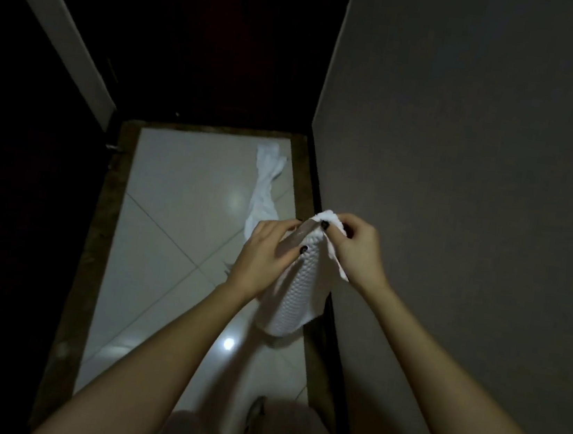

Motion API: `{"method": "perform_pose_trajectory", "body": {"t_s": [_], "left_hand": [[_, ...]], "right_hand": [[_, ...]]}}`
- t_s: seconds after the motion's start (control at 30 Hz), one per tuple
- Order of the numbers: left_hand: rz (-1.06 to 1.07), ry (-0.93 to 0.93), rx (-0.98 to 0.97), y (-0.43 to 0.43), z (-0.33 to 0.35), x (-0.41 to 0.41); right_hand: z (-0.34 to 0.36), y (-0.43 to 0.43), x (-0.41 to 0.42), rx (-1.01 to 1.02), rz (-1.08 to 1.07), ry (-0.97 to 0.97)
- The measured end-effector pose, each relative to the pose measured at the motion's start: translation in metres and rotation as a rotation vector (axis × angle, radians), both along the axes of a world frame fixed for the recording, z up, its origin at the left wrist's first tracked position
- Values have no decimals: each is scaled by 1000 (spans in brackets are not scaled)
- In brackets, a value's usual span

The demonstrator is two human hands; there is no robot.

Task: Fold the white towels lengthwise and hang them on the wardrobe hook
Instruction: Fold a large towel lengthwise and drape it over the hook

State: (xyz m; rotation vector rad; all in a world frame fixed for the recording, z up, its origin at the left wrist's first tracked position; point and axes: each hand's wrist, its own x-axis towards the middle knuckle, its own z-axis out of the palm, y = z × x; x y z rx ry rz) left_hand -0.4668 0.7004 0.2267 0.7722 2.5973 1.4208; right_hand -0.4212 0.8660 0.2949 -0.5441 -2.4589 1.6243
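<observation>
Forearms (pixel 165 350), two, are reaching out — left hand (pixel 266 250) and right hand (pixel 355 249) pinching one white towel (pixel 299 291), top edge hidden; second towel (pixel 263 184) lying beyond.

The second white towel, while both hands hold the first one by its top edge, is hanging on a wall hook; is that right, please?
Not quite. The second white towel lies on the tiled floor, not on a hook, as the head view shows. The rest holds: the left hand and the right hand both grip the first towel by its top edge.
</observation>
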Motion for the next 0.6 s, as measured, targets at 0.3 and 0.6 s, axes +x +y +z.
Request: {"method": "perform_pose_trajectory", "body": {"t_s": [0.3,0.6], "left_hand": [[161,121,165,-46,229,-16],[-76,36,301,-77,378,-18]], "right_hand": [[227,-55,-35,140,235,117],[358,-81,-6,145,234,237]]}}
